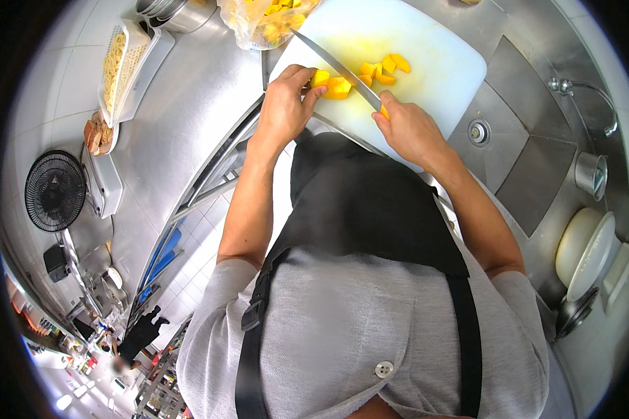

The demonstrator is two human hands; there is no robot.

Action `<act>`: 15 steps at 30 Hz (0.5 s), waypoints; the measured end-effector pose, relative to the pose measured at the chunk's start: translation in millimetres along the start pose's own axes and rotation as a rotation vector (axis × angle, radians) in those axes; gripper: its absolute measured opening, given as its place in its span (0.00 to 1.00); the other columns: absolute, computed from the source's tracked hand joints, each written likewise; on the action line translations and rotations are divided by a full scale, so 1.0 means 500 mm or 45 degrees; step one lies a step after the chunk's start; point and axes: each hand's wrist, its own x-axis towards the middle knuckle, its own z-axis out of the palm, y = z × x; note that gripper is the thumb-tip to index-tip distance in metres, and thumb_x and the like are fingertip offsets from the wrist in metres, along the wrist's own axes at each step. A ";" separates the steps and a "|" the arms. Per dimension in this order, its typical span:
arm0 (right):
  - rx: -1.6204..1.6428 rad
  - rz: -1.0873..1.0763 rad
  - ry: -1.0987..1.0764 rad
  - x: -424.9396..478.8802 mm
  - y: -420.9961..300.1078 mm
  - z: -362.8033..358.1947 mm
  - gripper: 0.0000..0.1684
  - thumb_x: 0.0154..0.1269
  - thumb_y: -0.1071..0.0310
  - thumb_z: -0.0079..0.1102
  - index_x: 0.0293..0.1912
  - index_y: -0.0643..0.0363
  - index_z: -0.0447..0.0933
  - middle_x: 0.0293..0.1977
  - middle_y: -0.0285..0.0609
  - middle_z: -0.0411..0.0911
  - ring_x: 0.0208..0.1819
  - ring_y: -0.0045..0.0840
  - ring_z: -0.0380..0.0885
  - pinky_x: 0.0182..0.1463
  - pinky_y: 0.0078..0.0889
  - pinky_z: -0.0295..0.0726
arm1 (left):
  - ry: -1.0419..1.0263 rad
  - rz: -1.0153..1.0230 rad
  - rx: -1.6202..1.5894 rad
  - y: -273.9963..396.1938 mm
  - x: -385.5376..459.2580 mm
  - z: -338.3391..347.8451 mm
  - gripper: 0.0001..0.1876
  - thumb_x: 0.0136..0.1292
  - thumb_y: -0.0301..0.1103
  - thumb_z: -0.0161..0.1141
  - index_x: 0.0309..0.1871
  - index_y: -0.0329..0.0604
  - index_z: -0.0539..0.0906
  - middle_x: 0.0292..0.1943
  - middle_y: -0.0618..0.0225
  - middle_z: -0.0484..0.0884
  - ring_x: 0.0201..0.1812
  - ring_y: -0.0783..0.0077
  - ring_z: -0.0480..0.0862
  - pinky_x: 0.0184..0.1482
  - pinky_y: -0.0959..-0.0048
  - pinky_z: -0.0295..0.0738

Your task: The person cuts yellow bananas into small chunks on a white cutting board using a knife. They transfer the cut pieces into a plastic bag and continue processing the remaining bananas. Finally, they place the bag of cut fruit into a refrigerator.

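My left hand [288,99] pinches a yellow-orange chunk [321,78], which looks like pumpkin, near the left edge of a white cutting board [435,57]. Another chunk [338,89] lies right beside it. My right hand [411,125] grips the yellow handle of a long kitchen knife [335,62]. Its blade slants up and left over the board, just right of the chunks by my left hand. Whether the edge touches any chunk I cannot tell. Several smaller cut pieces [387,68] are scattered to the right of the blade.
A clear plastic bag [236,23] of yellow-orange pieces stands beyond the board's left corner. On the right are a steel sink [503,120], a faucet [587,85] and stacked bowls [576,251]. Leftward sit a noodle basket [123,68] and a black fan [55,191]. Another person [139,335] stands far off.
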 end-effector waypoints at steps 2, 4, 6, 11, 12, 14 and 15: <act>-0.031 -0.021 -0.005 0.006 0.006 0.012 0.16 0.81 0.60 0.58 0.52 0.65 0.72 0.33 0.64 0.84 0.39 0.61 0.84 0.44 0.65 0.78 | -0.003 0.031 0.003 -0.003 0.002 -0.002 0.16 0.70 0.29 0.73 0.56 0.28 0.87 0.50 0.51 0.88 0.45 0.56 0.92 0.50 0.65 0.90; -0.056 -0.030 -0.010 0.008 0.004 0.017 0.16 0.81 0.60 0.58 0.52 0.65 0.72 0.34 0.64 0.84 0.39 0.61 0.84 0.45 0.65 0.79 | -0.005 0.048 0.002 -0.008 0.002 -0.002 0.16 0.70 0.28 0.73 0.56 0.28 0.87 0.50 0.51 0.88 0.45 0.56 0.92 0.50 0.65 0.90; -0.076 -0.027 -0.010 0.010 -0.006 0.017 0.15 0.81 0.61 0.57 0.51 0.65 0.72 0.35 0.64 0.84 0.40 0.61 0.84 0.46 0.65 0.79 | -0.005 0.054 -0.001 -0.009 0.002 -0.002 0.16 0.70 0.28 0.73 0.56 0.28 0.87 0.50 0.51 0.88 0.45 0.56 0.92 0.50 0.65 0.90; -0.023 -0.058 0.003 0.067 0.051 0.092 0.19 0.80 0.59 0.58 0.56 0.67 0.73 0.37 0.66 0.85 0.43 0.61 0.84 0.48 0.63 0.80 | 0.004 0.053 -0.041 -0.024 -0.007 0.003 0.15 0.68 0.26 0.74 0.55 0.28 0.87 0.51 0.50 0.88 0.48 0.56 0.93 0.49 0.66 0.91; 0.021 -0.094 0.019 0.064 0.057 0.091 0.21 0.80 0.58 0.58 0.57 0.67 0.73 0.38 0.66 0.85 0.43 0.61 0.84 0.48 0.62 0.80 | 0.051 0.049 -0.070 -0.018 -0.018 0.008 0.15 0.67 0.26 0.75 0.53 0.27 0.88 0.49 0.50 0.89 0.46 0.57 0.94 0.48 0.66 0.91; 0.049 -0.044 0.006 0.063 0.075 0.076 0.20 0.79 0.58 0.59 0.56 0.66 0.73 0.38 0.66 0.85 0.44 0.61 0.85 0.50 0.63 0.81 | 0.121 -0.002 -0.091 -0.020 -0.033 0.014 0.15 0.65 0.27 0.76 0.51 0.29 0.89 0.44 0.51 0.89 0.41 0.56 0.92 0.45 0.65 0.89; 0.061 -0.015 -0.003 0.059 0.079 0.063 0.19 0.79 0.58 0.59 0.55 0.65 0.73 0.38 0.65 0.85 0.45 0.60 0.85 0.51 0.63 0.81 | 0.153 -0.028 -0.106 -0.021 -0.039 0.022 0.14 0.64 0.28 0.77 0.50 0.30 0.89 0.42 0.52 0.89 0.38 0.55 0.92 0.44 0.64 0.88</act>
